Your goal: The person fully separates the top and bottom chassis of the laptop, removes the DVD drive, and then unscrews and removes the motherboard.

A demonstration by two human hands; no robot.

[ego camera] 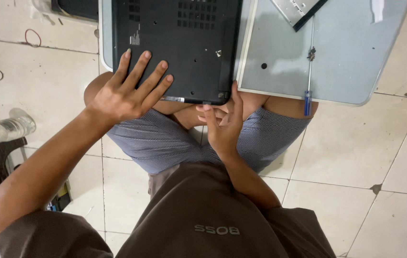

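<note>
I see my left hand [119,95] pressed flat, fingers spread and released, on the near corner of the upturned black laptop [177,48]. My right hand [222,126] pinches the laptop's near edge; a blue-handled screwdriver [309,79] lies on the tabletop [342,62], well right of those fingers.

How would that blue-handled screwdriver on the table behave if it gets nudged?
The screwdriver looks apt to roll: its shaft is thin and round. Its blue handle end pokes over the edge of the table, so a small push could probably drop it to the floor. It appears stiff and light, easy to pinch up.
</note>
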